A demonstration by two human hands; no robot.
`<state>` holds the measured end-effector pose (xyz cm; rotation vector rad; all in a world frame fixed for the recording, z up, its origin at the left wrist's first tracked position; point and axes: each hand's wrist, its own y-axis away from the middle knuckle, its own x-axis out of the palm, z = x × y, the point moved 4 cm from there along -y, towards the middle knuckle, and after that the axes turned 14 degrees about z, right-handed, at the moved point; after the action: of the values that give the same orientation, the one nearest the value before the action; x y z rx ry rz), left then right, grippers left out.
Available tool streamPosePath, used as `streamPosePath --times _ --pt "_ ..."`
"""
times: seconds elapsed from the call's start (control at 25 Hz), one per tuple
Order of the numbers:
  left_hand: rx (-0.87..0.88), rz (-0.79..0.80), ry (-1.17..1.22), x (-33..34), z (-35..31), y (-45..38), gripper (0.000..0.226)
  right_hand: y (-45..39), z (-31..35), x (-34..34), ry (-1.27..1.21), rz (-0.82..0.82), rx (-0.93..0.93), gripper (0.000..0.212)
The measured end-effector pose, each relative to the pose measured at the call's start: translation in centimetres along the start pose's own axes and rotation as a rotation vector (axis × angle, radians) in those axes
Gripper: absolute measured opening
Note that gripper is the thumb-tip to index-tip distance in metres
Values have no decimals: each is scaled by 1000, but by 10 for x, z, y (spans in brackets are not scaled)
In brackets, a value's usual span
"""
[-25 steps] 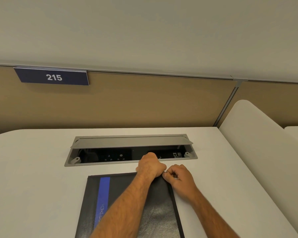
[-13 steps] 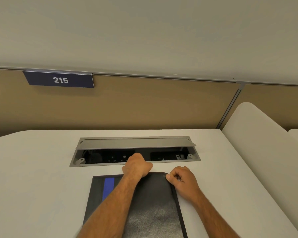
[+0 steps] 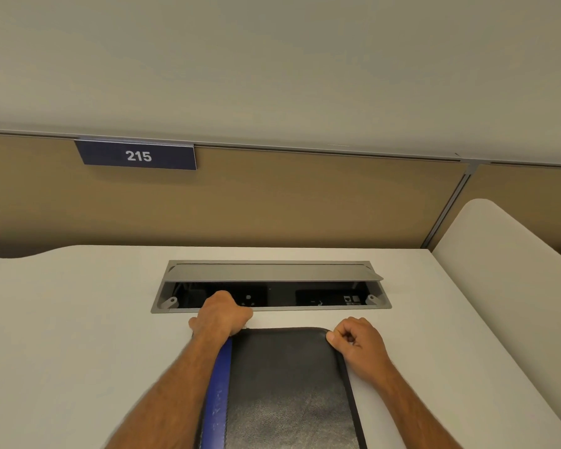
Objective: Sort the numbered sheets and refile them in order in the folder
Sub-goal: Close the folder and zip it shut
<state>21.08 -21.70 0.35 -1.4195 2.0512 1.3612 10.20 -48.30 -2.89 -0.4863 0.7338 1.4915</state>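
Left hand (image 3: 220,315) fisted at folder (image 3: 285,380) far edge, apparently pinching zip pull; right hand (image 3: 357,340) gripping corner; folder's near end cut off.

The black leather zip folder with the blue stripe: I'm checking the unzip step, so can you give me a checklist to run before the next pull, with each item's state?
1. Black leather folder with the blue stripe lies flat on the white table: ok.
2. Right hand grips the folder's far right corner to steady it: ok.
3. Left hand is curled at the far edge near the stripe, apparently on the zip pull: the pull itself cannot tell.
4. Zip run open along the far edge: cannot tell.
5. Numbered sheets in sight: not ok, none visible.
6. Open grey cable hatch lies just beyond the left hand, though apart from the folder: ok.
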Motion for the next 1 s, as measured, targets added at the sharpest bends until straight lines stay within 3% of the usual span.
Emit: streamPosePath --times 0.16,0.4,0.68,0.84,1.0 --pt "-27 -83 -17 -14 23 2 21 -1 -1 0 -13 -6 6 26" --pt "69 -142 13 -1 39 5 19 -1 2 0 6 25 45 25" --pt "62 -128 14 -1 40 5 18 -26 35 7 50 244 165 27" --pt "58 -114 48 -1 42 4 19 -38 50 26 146 249 166 27" --pt "64 -117 79 -3 42 7 17 -40 46 28 92 244 159 25"
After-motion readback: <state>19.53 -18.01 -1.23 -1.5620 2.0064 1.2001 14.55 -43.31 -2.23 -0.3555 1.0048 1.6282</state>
